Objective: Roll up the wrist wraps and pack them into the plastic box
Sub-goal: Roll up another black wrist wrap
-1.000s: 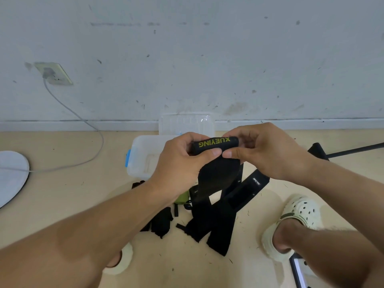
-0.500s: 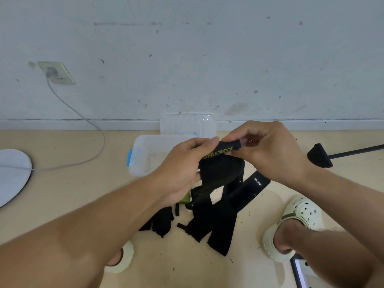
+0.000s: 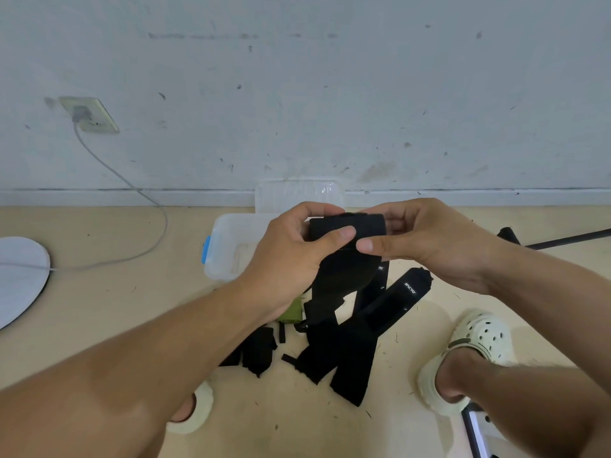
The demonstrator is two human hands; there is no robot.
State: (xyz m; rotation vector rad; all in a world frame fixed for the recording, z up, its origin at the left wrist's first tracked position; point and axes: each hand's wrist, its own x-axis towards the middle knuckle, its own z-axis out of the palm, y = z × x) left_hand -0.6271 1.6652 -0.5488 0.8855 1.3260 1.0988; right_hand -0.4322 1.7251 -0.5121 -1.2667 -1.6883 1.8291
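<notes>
Wrist wrap [image 3: 347, 228], soft and limp, pinched at its rolled end by left hand [image 3: 291, 256] and right hand [image 3: 426, 239]; tail dangles.

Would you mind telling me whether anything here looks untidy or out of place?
Mostly the floor: small dark bits of debris lie scattered on it, and the loose wrist wraps lie crossed in a heap. The plastic box sits open, lid leaning on the wall.
</notes>
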